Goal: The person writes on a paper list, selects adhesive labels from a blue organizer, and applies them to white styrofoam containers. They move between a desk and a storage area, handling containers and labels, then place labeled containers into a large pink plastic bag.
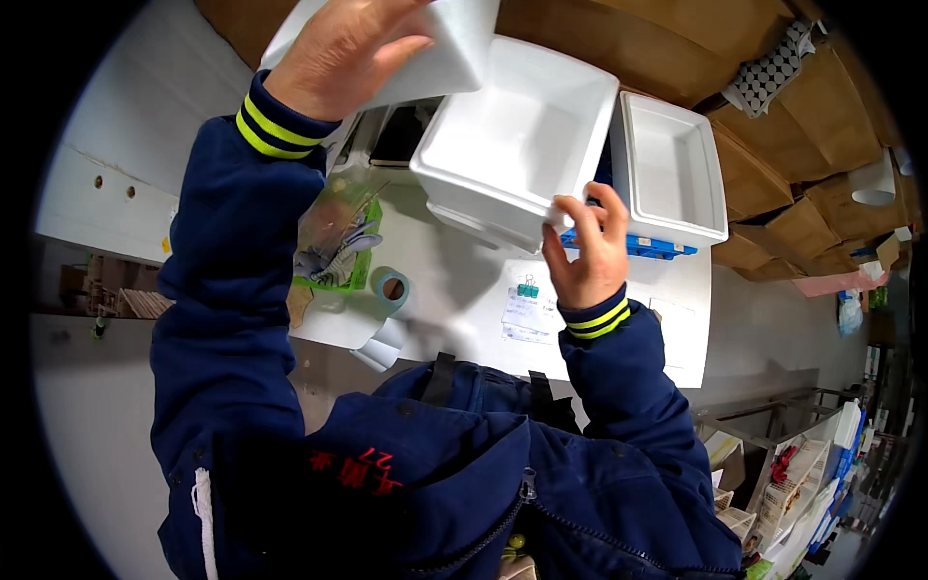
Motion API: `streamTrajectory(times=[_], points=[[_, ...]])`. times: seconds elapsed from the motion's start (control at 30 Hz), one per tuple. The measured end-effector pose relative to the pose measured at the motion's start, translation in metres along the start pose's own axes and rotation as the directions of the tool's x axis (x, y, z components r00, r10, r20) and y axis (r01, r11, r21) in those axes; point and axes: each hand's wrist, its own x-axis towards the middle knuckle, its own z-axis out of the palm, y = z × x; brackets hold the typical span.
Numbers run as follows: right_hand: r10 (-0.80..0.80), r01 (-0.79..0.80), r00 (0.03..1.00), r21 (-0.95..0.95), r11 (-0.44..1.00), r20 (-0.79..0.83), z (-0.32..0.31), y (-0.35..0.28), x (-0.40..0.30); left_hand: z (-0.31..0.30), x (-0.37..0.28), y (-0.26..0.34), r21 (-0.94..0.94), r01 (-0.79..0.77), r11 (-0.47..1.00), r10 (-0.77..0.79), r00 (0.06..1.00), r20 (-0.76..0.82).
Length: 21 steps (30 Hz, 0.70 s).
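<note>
My left hand [344, 61] is raised at the top left, thumb apart from the fingers, against a white foam piece [449, 54] that may be a box or lid; its fingertips are cut off by the picture's edge. My right hand [591, 246] has its fingers bent at the near right corner of an empty white foam box [522, 130], thumb and fingertips close to the rim; whether they pinch it cannot be told. To the right, a second open foam box [670, 167] rests on a blue plastic crate [652, 248].
On the white table [449, 290] are a green basket [359, 268] with bagged items, a roll of tape [392, 288], a paper label roll [382, 344] and written slips [527, 312] under a green binder clip [528, 290]. Cardboard boxes [747, 167] line the far side.
</note>
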Motion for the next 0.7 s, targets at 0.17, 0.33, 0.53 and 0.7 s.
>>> streamTrajectory(times=[0.17,0.33,0.53,0.7], points=[[0.000,-0.007,0.998,0.118,0.993,0.055,-0.006,0.011,-0.009,0.020,0.027,0.036,-0.025,-0.184,0.983,0.186,0.971,0.151],[0.180,-0.212,0.976,0.382,0.899,0.118,-0.011,0.022,-0.016,0.037,0.026,0.056,-0.022,-0.213,0.977,0.213,0.960,0.182],[0.208,-0.273,0.960,0.447,0.852,0.189,-0.004,0.029,-0.016,0.047,0.041,0.086,-0.124,-0.238,0.963,0.250,0.963,0.097],[0.240,-0.305,0.951,0.452,0.838,0.197,0.001,0.032,-0.018,0.033,0.019,0.083,-0.111,-0.237,0.965,0.239,0.971,0.001]])
